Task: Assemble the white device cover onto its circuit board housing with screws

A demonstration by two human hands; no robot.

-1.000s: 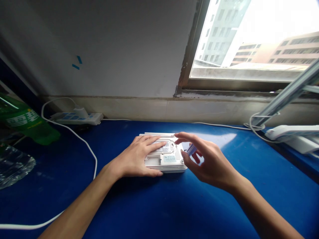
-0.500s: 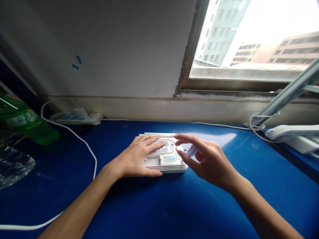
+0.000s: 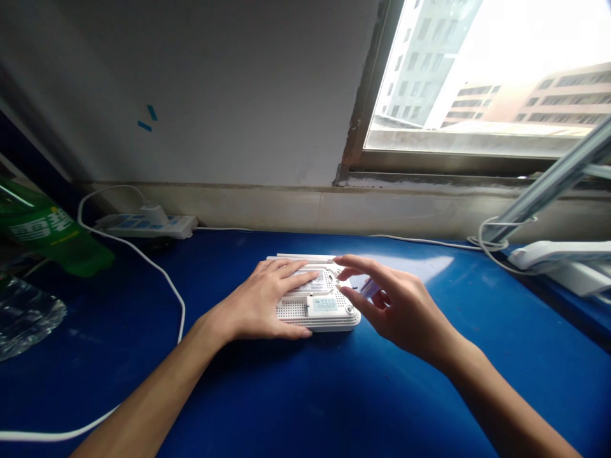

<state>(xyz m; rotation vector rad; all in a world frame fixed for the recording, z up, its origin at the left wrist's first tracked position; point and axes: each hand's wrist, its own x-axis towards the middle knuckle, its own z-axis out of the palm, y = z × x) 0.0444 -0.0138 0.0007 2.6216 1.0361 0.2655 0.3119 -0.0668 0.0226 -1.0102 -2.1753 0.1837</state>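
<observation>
A white device with vent holes and labels lies flat on the blue table. My left hand rests spread over its left part, fingers apart on the top face and thumb along the near edge. My right hand is at the device's right end, thumb and index finger curved towards the surface with a gap between them. A translucent purplish object is held in the curled lower fingers of my right hand; its full shape is hidden.
At the left are a green bottle, a clear bottle and a power strip with a white cable. A metal pole and a white object stand at the right, below the window.
My right thumb and index finger have shifted very slightly at the device's right end. My left hand and the device look the same.
</observation>
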